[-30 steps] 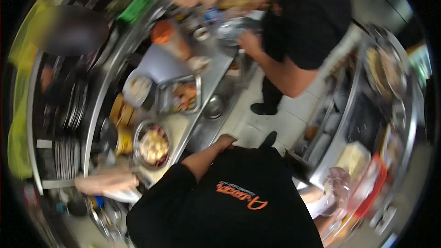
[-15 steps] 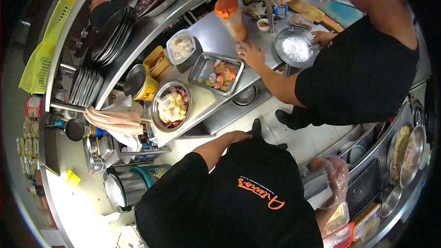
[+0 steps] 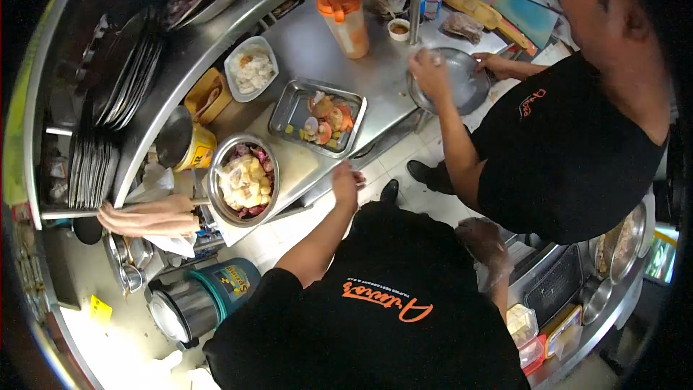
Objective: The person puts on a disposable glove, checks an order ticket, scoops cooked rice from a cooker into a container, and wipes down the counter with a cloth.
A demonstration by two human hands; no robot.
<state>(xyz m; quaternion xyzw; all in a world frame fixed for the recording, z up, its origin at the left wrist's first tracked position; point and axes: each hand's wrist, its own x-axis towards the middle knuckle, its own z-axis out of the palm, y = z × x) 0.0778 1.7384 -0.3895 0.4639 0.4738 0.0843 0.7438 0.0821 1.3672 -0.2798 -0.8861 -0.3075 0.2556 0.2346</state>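
Observation:
My left hand (image 3: 346, 185) is bare and raised at the counter's front edge, fingers loosely apart with nothing visible in them. Just beyond it sits a rectangular metal tray (image 3: 278, 128) of cut vegetable pieces. A round steel bowl (image 3: 212, 182) to its left holds pale yellow chunks over purple-red pieces. In a clear plastic glove, my right hand (image 3: 488, 245) hovers close to my right side; motion blur hides its fingers. The nearest things to it are a black perforated tray (image 3: 556, 285) and clear food containers (image 3: 521, 323).
A co-worker at the right grips a metal pan (image 3: 469, 94), with the other hand (image 3: 431, 74) over it. An orange-lidded jug (image 3: 343, 18) and a white tub (image 3: 250, 68) stand on the counter (image 3: 386, 94). Stacked plates (image 3: 133, 76) fill the left shelf.
My left hand has risen from my waist toward the counter. My gloved right hand has come from the side containers toward my body. The co-worker's hand moved from beside the jug to above the pan.

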